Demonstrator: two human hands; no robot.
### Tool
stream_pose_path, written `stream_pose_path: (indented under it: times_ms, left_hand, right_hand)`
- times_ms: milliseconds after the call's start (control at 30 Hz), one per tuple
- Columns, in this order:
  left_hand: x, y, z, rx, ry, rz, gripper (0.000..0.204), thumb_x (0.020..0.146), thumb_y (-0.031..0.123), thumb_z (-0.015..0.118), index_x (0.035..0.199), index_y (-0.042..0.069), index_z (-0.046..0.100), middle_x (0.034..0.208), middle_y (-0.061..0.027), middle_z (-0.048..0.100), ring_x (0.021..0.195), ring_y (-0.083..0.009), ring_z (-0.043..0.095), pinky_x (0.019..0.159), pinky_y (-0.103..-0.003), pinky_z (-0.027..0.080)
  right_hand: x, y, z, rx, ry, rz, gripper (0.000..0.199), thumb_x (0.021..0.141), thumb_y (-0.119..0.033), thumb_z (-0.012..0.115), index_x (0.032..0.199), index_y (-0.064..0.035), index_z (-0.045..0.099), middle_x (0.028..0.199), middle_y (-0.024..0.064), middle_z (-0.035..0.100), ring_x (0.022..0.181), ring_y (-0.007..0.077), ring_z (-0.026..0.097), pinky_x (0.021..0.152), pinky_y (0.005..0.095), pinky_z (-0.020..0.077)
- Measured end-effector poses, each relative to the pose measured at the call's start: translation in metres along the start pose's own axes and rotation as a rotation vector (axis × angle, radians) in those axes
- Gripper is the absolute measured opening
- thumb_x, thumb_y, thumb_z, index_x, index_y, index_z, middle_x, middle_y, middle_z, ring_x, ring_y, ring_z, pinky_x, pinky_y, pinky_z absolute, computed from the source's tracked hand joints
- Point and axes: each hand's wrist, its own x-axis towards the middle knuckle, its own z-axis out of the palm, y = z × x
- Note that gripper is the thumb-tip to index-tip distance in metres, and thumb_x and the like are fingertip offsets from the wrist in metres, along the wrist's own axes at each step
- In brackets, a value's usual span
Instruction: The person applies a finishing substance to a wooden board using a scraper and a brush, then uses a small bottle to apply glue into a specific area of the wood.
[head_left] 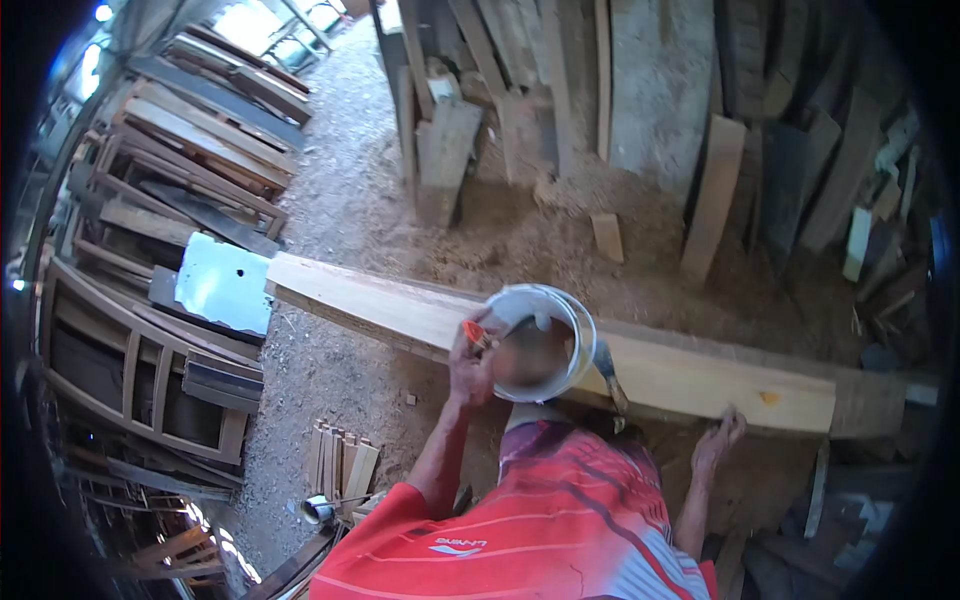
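Pale wood, a long plank [700, 375] lying across a sawdust floor [520, 235], just above both hands. Left hand [470, 365] raised at the rim of a white bucket [545, 340], fingers [478, 335] closed around a small orange-red object [478, 337], too small to identify. Right hand [718, 440] right of the bucket, fingers loosely spread and empty, tips touching the plank's near edge. Dark-handled tool [610, 375] between the hands, leaning on the plank beside the bucket.
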Motion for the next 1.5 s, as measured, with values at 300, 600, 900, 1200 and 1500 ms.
stream_pose_path:
  times_ms: [300, 600, 900, 1200, 1500]
  left_hand:
    - [-0.002, -0.019, -0.003, 0.011, 0.008, 0.032, 0.053, 0.091, 0.0, 0.061, 0.143, 0.004, 0.051, 0.118, -0.0095, 0.061, 0.092, -0.0095, 0.054, 0.078, -0.022, 0.042]
    - [0.002, -0.003, 0.007, 0.078, -0.035, 0.109, 0.05, 0.095, 0.006, 0.058, 0.144, 0.002, 0.05, 0.121, -0.0123, 0.06, 0.092, -0.0127, 0.053, 0.08, -0.026, 0.044]
    - [0.003, -0.014, 0.002, 0.084, -0.045, 0.112, 0.044, 0.096, 0.008, 0.056, 0.138, -0.005, 0.051, 0.137, -0.0126, 0.055, 0.106, -0.0171, 0.055, 0.093, -0.032, 0.044]
    - [0.0, -0.009, 0.004, 0.055, -0.041, 0.059, 0.038, 0.097, 0.013, 0.054, 0.13, -0.006, 0.054, 0.14, -0.0115, 0.054, 0.104, -0.0154, 0.055, 0.088, -0.029, 0.044]
    - [0.0, -0.009, 0.004, 0.059, -0.039, 0.068, 0.046, 0.096, 0.01, 0.055, 0.141, -0.001, 0.051, 0.136, -0.012, 0.056, 0.105, -0.0161, 0.055, 0.092, -0.031, 0.044]
  right_hand:
    - [0.007, -0.044, -0.015, -0.126, 0.029, 0.079, 0.063, 0.087, 0.001, 0.058, 0.147, -0.0027, 0.041, 0.148, 0.0238, 0.035, 0.136, 0.0423, 0.04, 0.113, 0.0461, 0.0371]
    - [0.001, -0.041, -0.012, -0.124, 0.106, -0.004, 0.067, 0.087, 0.003, 0.056, 0.151, -0.0038, 0.037, 0.149, 0.0236, 0.033, 0.132, 0.0424, 0.042, 0.107, 0.0454, 0.0435]
    - [0.003, -0.047, -0.018, -0.144, 0.026, 0.065, 0.073, 0.083, 0.008, 0.056, 0.153, -0.009, 0.039, 0.147, 0.0227, 0.034, 0.129, 0.0406, 0.046, 0.102, 0.044, 0.0465]
    - [0.009, -0.024, -0.014, -0.084, 0.029, 0.062, 0.07, 0.083, 0.009, 0.053, 0.151, -0.0078, 0.044, 0.145, 0.0215, 0.038, 0.124, 0.0371, 0.051, 0.097, 0.041, 0.0493]
    - [0.0, -0.025, -0.009, -0.273, 0.091, -0.026, 0.075, 0.085, 0.008, 0.052, 0.156, -0.0097, 0.036, 0.155, 0.0249, 0.028, 0.129, 0.0402, 0.048, 0.098, 0.0409, 0.0501]
